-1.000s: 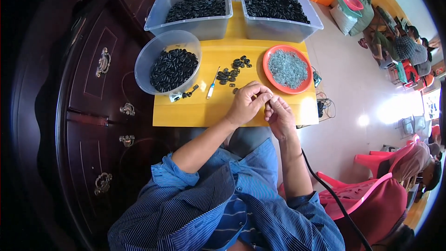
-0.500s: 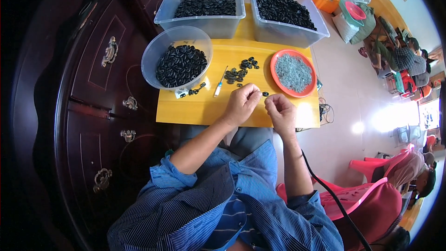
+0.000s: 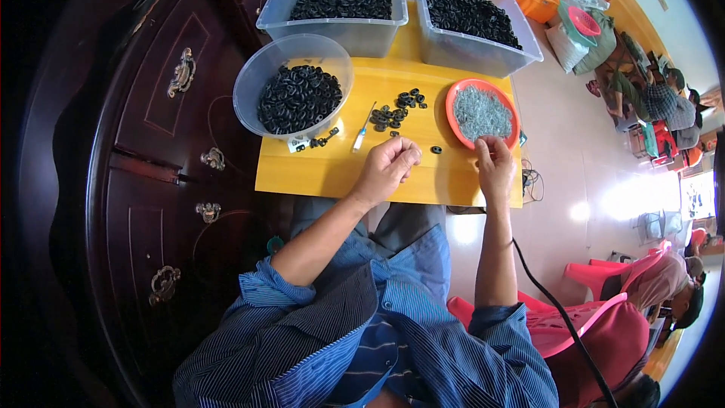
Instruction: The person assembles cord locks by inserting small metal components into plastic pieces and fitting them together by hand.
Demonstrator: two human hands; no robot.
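My left hand [image 3: 388, 171] is closed above the yellow table, fingertips curled together; whatever they hold is too small to make out. Just right of it a single black oval piece with holes [image 3: 436, 149] lies on the wood. My right hand [image 3: 496, 168] is at the near rim of a red-orange plate [image 3: 456, 126], its thumb and fingers pinched; anything between them is hidden. Thin grey-clear bits [image 3: 481, 111] fill that plate in a tangled heap. Beyond my left hand lies a loose group of black oval pieces [image 3: 388, 118], beside a screwdriver [image 3: 360, 136] with a blue-and-white handle.
A round clear tub [image 3: 243, 98] of black pieces stands at the table's left. Two clear bins [image 3: 332, 34] [image 3: 470, 55] of them stand behind. Dark drawers [image 3: 151, 204] close off the left side. A black cable [image 3: 555, 326] passes my right arm; people sit at the right.
My right hand has moved right, from beside the single black piece to the plate's near rim. My left hand stays nearly in place, its fingers curled further in. The view has shifted slightly.
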